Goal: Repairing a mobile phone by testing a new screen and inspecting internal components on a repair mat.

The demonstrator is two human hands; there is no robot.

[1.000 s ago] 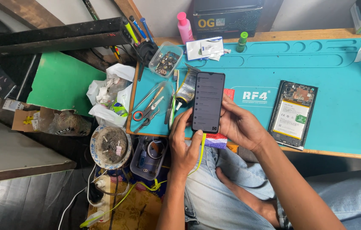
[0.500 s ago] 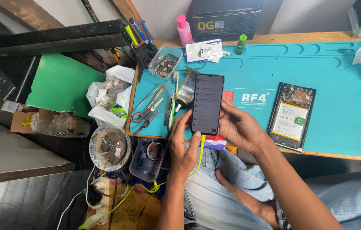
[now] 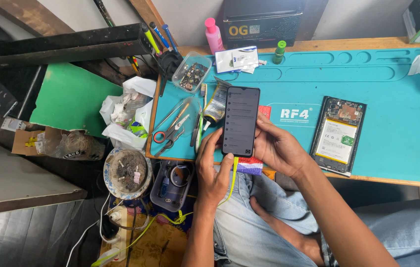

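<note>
**Both hands on a lit phone at the repair mat**

Right now the dark smartphone sits upright between the person's two hands, its glossy screen lit with a list of pale lines, held just above the near edge of the turquoise mat. The left hand cups its lower left corner, fingers curled round the edge and the thumb resting near the bottom of the glass. The right hand closes on the right side and back, so neither hand is free. A yellow cable hangs from the phone's bottom end and trails down over the denim lap.

To my eye, holding it well means gripping by the rims only, keeping the cable slack rather than tugged, and letting one thumb work the glass while the other hand steadies the slab.

Just right of the hands lies a second phone with its back off, flat on the rubbery mat, showing a pale battery and a dark board above. To the left lie red-handled scissors and slim metal tweezers, then a clear plastic box of small parts. A pink bottle stands at the far edge of the wooden surface. Below the surface, a round dish of grey ash sits beside crumpled white bags.
</note>
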